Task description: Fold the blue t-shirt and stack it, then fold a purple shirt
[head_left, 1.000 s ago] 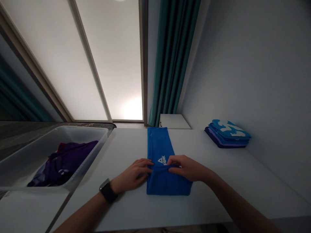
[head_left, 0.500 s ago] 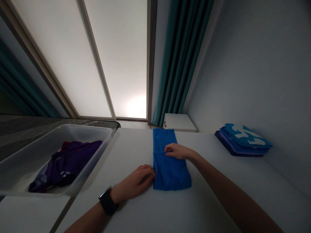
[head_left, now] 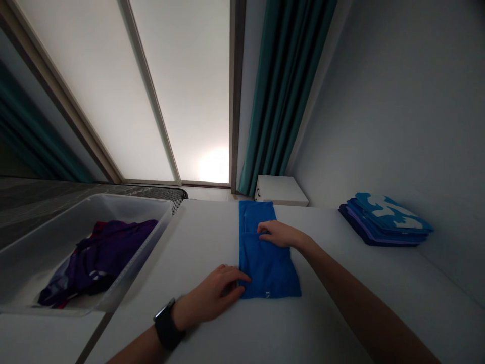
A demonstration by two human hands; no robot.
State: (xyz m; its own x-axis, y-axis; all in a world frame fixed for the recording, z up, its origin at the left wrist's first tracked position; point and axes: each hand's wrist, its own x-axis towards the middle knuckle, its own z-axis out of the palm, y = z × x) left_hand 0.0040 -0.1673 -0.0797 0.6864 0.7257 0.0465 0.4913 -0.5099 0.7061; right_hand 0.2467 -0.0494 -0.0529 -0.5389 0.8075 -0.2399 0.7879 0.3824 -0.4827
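Note:
A bright blue garment (head_left: 265,265), folded into a long strip, lies on the white table (head_left: 212,227) and runs away from me. My left hand (head_left: 215,296), with a dark watch on its wrist, rests at the strip's near left corner, its fingers closed on the cloth edge. My right hand (head_left: 278,234) lies on the middle of the strip, fingers pressed down on the fold. A small white print shows at the strip's near edge.
A clear plastic bin (head_left: 151,237) with purple clothes (head_left: 98,260) stands at the left. A stack of folded blue and purple garments (head_left: 386,218) sits at the far right by the wall. Teal curtain (head_left: 284,96) and a small white cabinet (head_left: 280,191) stand beyond the table.
The near part of the blue strip was folded away from me, which hid the white logo. My right hand moved up to the strip's middle. My left hand shifted to the near left corner.

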